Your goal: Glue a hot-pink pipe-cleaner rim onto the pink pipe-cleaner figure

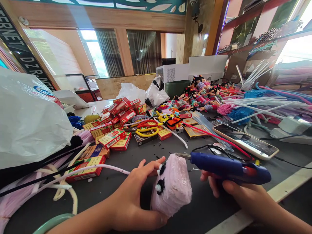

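The left hand (131, 198) is clenched around a pink chenille figure (172, 185), fingers curled over its near side and thumb beneath. The figure is held in the air above the desk (200, 208), in front of the person and between the two hands. Its long axis runs roughly front to back in view, with the narrower end pointing away from the person and the broader end toward them. Two black-and-white pompoms (160, 177) sit on the side facing the left hand. The right hand (234, 191) grips a blue hot glue gun (226, 167) by its handle, with the barrel lying level and pointing left. The gun's metal nozzle (182, 156) reaches the figure's far upper edge, though whether it touches or sits just beside it cannot be told. Nothing stands between nozzle and figure. A black cord (214, 149) loops behind the gun, and a smartphone (245, 141) lies just beyond it. A jade bangle (52, 224) circles the left wrist. Farther along the desk lie scattered red-and-yellow cigarette boxes (109, 138), a heap of small pipe-cleaner dolls (202, 94) and bundles of white pipe cleaners (263, 109). A white plastic bag (26, 120) bulges at the left.
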Motion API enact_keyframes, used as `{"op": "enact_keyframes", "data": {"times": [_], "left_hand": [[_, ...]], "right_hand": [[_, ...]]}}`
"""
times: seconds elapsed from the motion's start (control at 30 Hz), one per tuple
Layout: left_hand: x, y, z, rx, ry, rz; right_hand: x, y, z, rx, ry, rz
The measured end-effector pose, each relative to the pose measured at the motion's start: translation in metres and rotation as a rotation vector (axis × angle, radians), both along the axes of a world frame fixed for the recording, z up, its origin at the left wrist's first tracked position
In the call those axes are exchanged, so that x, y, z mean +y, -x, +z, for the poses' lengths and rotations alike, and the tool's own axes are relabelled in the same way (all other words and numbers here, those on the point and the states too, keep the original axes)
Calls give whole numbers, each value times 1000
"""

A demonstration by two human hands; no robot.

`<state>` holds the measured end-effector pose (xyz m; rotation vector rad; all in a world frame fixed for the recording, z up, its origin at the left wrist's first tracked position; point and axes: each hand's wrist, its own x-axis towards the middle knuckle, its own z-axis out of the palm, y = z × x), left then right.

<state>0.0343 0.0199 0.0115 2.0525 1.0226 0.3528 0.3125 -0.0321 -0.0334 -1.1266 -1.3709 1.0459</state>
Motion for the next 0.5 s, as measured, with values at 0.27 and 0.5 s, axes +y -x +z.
{"op": "enact_keyframes", "data": {"times": [0.27,0.5], "left_hand": [[3,3,-3,37,-3,-37],[6,9,-9,0,35,-37]], "right_hand": [[2,0,2,-35,10,41],[2,3,3,-126,-157,66]]}}
